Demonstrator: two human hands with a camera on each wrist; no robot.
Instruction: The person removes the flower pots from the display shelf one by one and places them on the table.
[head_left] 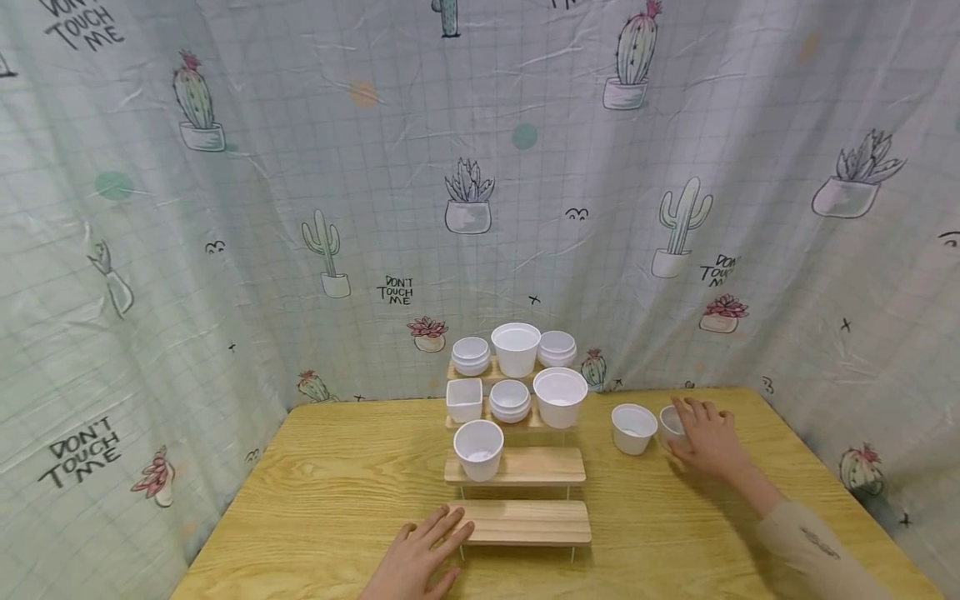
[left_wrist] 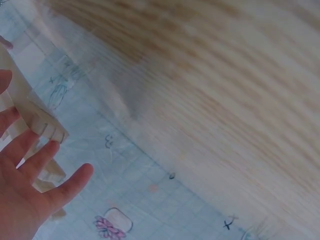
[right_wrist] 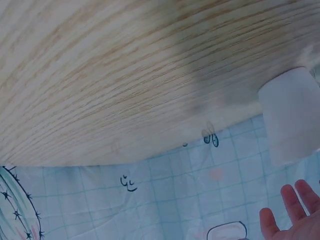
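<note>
White cup (head_left: 671, 422) at the table's (head_left: 330, 500) far right sits half hidden under our right hand (head_left: 705, 437), which curls around it, beside 1 free cup (head_left: 633, 428). We count 7 containers on the 4-step wooden stand (head_left: 525, 521). Our left hand (head_left: 420, 558) rests flat, fingers straight, touching the nearest step.

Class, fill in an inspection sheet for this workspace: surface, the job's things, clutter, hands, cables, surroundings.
Surface: wooden table, bare grain.
Job's things: white cup under the right hand; second cup beside it; stepped wooden rack holding white pots and bowls.
Clutter: nothing seen.
Hands: left hand flat at the rack's lowest step; right hand curled on the cup.
Cables: nothing seen.
Surroundings: cactus-print cloth on three sides.
</note>
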